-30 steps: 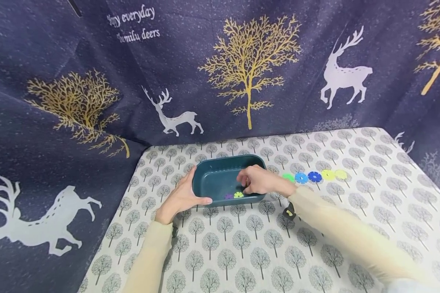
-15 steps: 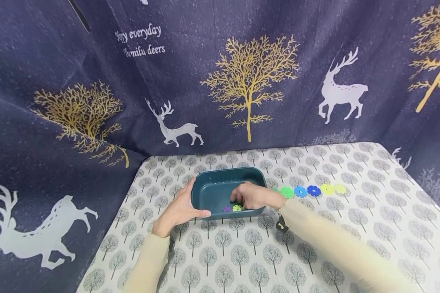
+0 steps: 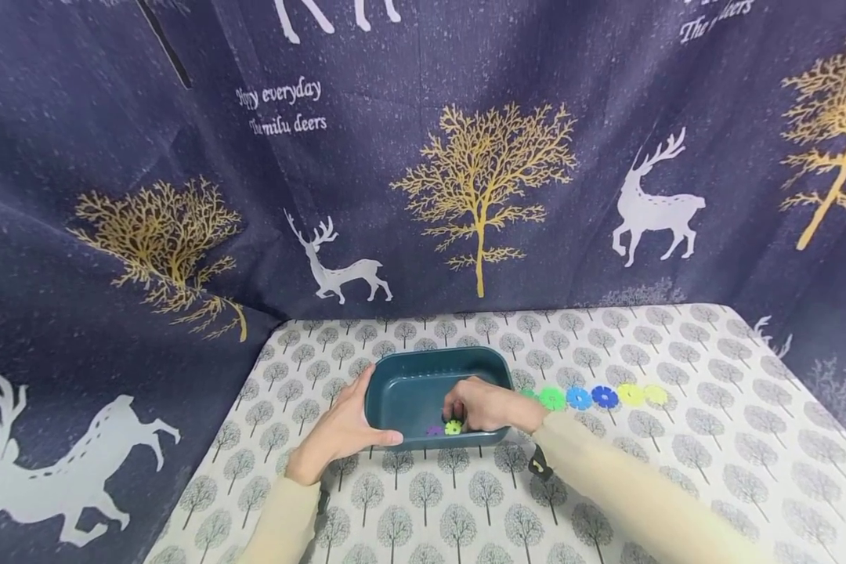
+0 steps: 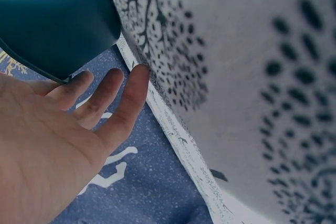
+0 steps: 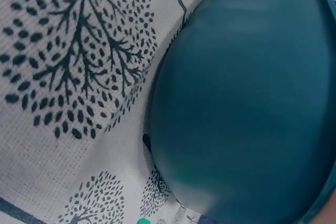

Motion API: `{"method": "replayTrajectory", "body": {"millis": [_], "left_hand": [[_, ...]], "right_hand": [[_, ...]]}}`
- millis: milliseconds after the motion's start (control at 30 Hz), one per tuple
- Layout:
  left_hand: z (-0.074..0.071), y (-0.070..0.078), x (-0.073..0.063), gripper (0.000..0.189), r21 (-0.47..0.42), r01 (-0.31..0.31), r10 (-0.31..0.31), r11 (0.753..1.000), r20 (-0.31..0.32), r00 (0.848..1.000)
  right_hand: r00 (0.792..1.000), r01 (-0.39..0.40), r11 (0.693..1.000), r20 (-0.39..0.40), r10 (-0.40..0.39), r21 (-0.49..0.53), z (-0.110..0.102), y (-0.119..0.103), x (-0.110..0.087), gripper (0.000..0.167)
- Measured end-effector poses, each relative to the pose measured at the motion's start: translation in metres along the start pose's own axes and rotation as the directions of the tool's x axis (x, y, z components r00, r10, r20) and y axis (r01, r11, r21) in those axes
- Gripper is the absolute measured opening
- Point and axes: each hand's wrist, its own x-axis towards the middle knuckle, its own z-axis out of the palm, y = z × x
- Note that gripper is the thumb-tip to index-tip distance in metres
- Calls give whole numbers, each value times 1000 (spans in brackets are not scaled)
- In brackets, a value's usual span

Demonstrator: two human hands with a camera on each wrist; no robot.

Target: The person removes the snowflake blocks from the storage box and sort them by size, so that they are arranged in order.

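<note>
A dark teal plastic basin (image 3: 409,395) rests on the cloth. My left hand (image 3: 338,427) holds its left end, with the thumb along the near rim and the fingers round the outer wall. In the left wrist view several fingers (image 4: 128,103) are bent beside the basin wall. My right hand (image 3: 482,403) reaches inside, its curled fingertips on a yellow-green flower-shaped disc (image 3: 453,428), which they seem to pinch. Beside it on the basin floor lies a purple flower-shaped disc (image 3: 434,431). The right wrist view shows mostly the basin's outer wall (image 5: 241,103); the fingers are hidden there.
Right of the basin runs a row of flower-shaped discs: green (image 3: 552,399), light blue (image 3: 579,398), dark blue (image 3: 605,396) and yellow (image 3: 630,393) among them. A tree-print cloth (image 3: 423,501) covers the table. A dark blue curtain (image 3: 366,172) hangs behind.
My right hand has moved left and down inside the basin to the yellow-green disc. The head view has tilted up, so everything sits lower. The left hand keeps its hold.
</note>
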Motion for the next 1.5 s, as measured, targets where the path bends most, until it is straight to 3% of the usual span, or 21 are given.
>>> {"method": "replayTrajectory", "body": {"millis": [167, 367, 500, 767, 967, 1500], "left_hand": [[0, -3, 0, 144, 4, -19, 19, 1000, -10, 1000], [-1, -6, 2, 143, 9, -5, 5, 1000, -3, 1000], [-1, -6, 2, 143, -2, -9, 9, 1000, 5, 1000], [-2, -4, 3, 142, -23, 5, -4, 1000, 18, 1000], [-2, -3, 5, 142, -34, -21, 21, 999, 14, 1000], [0, -4, 3, 143, 1, -7, 7, 1000, 20, 1000]], "right_hand": [[1000, -21, 1000, -7, 21, -6, 3, -3, 2, 32], [997, -67, 998, 39, 67, -4, 0, -7, 5, 28], [997, -49, 998, 53, 51, -34, -1, -7, 5, 26], [997, 11, 995, 83, -3, -99, -5, -5, 3, 39], [994, 60, 991, 96, -49, -116, -8, -2, 3, 40], [983, 109, 994, 148, -105, -19, -10, 4, -1, 53]]}}
